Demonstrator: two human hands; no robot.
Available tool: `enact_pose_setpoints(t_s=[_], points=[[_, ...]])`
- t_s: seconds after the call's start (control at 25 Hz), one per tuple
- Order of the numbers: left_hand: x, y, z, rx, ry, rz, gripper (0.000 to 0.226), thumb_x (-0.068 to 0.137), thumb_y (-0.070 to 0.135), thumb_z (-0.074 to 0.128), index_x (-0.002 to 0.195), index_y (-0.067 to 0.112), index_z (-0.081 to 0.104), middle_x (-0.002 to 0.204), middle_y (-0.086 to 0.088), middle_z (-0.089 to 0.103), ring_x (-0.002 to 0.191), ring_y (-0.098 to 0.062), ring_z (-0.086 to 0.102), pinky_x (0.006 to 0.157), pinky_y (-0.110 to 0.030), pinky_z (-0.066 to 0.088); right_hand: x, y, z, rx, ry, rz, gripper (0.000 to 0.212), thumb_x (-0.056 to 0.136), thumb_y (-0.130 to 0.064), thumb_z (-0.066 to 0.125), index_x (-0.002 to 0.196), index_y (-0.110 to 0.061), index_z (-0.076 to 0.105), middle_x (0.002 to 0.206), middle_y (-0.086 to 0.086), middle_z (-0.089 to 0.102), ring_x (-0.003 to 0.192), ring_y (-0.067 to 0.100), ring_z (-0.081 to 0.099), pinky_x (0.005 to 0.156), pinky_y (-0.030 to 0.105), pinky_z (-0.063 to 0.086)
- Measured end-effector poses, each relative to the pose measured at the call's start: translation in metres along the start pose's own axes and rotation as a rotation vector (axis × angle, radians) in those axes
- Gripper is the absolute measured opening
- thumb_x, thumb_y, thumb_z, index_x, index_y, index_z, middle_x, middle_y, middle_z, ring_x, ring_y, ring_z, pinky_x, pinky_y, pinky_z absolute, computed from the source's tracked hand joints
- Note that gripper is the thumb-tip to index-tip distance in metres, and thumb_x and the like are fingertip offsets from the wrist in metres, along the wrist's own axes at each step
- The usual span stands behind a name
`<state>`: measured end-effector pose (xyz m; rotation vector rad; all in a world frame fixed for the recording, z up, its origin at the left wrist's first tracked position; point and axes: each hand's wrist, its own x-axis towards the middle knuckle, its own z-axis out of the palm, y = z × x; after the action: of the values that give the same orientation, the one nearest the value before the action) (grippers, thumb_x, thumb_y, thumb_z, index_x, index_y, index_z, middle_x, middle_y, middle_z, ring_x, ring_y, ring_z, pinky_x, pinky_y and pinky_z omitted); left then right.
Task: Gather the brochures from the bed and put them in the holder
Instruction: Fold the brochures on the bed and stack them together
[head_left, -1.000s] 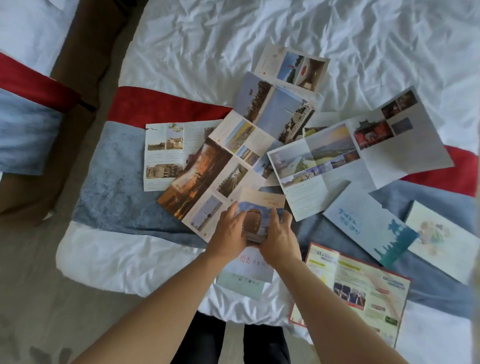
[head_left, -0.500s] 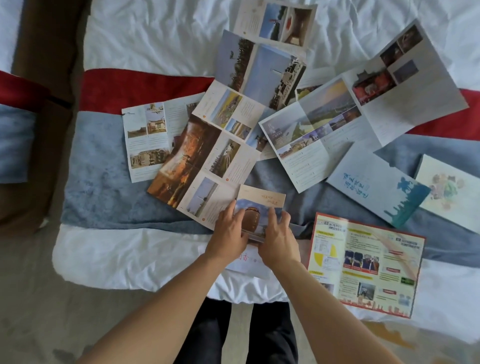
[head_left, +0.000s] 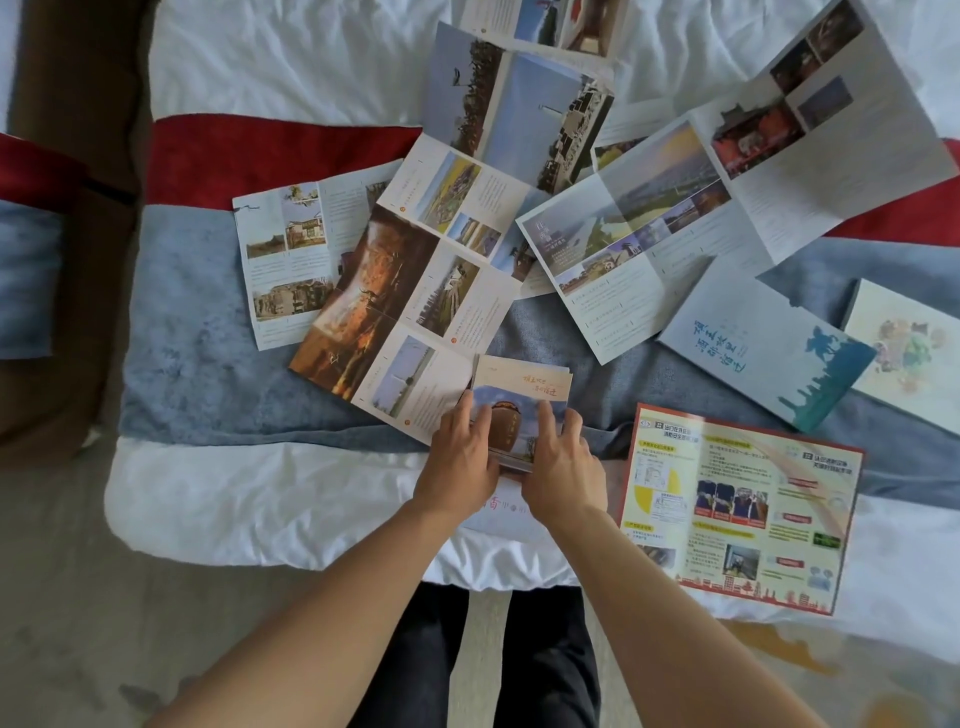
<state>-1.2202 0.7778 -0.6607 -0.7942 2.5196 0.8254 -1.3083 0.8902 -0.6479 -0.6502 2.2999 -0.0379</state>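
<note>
Several brochures lie spread over the bed (head_left: 260, 509). A small folded brochure (head_left: 522, 395) with a brown jar on its cover rests at the near edge, and both hands press on it. My left hand (head_left: 460, 457) holds its left side; my right hand (head_left: 563, 467) holds its right side, fingers on the cover. A long unfolded brochure (head_left: 415, 291) stretches up and away from it. A yellow and red leaflet (head_left: 743, 504) lies right of my right hand. A pale blue booklet (head_left: 763, 343) lies further right. A white sheet (head_left: 501, 512) peeks out under my hands. No holder is visible.
A wide open brochure (head_left: 675, 218) covers the upper right. Another open one (head_left: 288, 260) lies at the left on the blue blanket band (head_left: 197, 332). A cream booklet (head_left: 909, 348) sits at the right edge. A second bed (head_left: 26, 260) and brown floor gap are at left.
The camera has moved closer and lower over the bed. Both hands stay on the small folded brochure, which has been pressed flatter at the near edge.
</note>
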Motion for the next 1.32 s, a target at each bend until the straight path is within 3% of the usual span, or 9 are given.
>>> enact_pose_setpoints(t_s=[0.16,0.28,0.52,0.8,1.08,1.32], points=[[0.004,0.000,-0.003,-0.008,-0.012,-0.033,0.069,0.086,0.015,0.067,0.147,0.019,0.035,0.157,-0.010,0.024,0.140,-0.030,0.027,0.111,-0.043,0.037,0.001,0.000,-0.002,-0.018,-0.018,-0.011,0.095,0.074,-0.010,0.074,0.148,-0.024,0.016,0.136,0.012,0.033,0.106,0.032,0.059,0.084,0.041,0.053],[0.005,0.001,-0.016,-0.031,0.013,-0.033,0.057,0.086,0.013,0.065,0.140,0.017,0.046,0.147,-0.007,0.038,0.133,-0.028,0.037,0.107,-0.042,0.040,0.000,0.001,-0.015,-0.050,-0.018,-0.008,0.088,0.077,-0.016,0.073,0.145,-0.023,0.019,0.137,0.010,0.032,0.108,0.031,0.056,0.085,0.040,0.052],[0.017,-0.002,-0.080,-0.015,0.082,-0.101,0.039,0.089,0.024,0.063,0.125,0.012,0.057,0.138,-0.008,0.049,0.121,-0.030,0.049,0.096,-0.040,0.044,0.019,-0.017,-0.080,-0.162,0.005,-0.129,0.077,0.085,-0.030,0.066,0.146,-0.019,0.021,0.143,0.011,0.031,0.121,0.029,0.046,0.096,0.039,0.045],[0.044,-0.021,-0.155,-0.090,0.135,-0.229,0.044,0.089,0.031,0.063,0.128,0.014,0.054,0.134,-0.006,0.049,0.123,-0.027,0.049,0.098,-0.040,0.044,0.061,-0.081,-0.153,-0.267,0.004,-0.344,0.059,0.089,-0.025,0.057,0.141,-0.020,0.030,0.139,0.008,0.041,0.124,0.028,0.044,0.100,0.040,0.041],[0.081,-0.100,-0.168,-0.138,0.087,-0.447,0.052,0.089,0.033,0.063,0.131,0.009,0.047,0.134,-0.013,0.050,0.121,-0.031,0.050,0.098,-0.043,0.047,0.113,-0.136,-0.140,-0.292,-0.029,-0.375,0.059,0.091,-0.032,0.059,0.141,-0.020,0.031,0.142,0.006,0.043,0.127,0.027,0.045,0.102,0.042,0.044],[0.106,-0.155,-0.164,-0.007,0.049,-0.640,0.066,0.090,0.054,0.057,0.134,0.007,0.042,0.135,-0.013,0.048,0.121,-0.031,0.052,0.094,-0.044,0.051,0.155,-0.162,-0.126,-0.284,-0.033,-0.313,0.063,0.092,-0.026,0.056,0.147,-0.020,0.025,0.153,0.007,0.029,0.137,0.029,0.034,0.105,0.047,0.040]])
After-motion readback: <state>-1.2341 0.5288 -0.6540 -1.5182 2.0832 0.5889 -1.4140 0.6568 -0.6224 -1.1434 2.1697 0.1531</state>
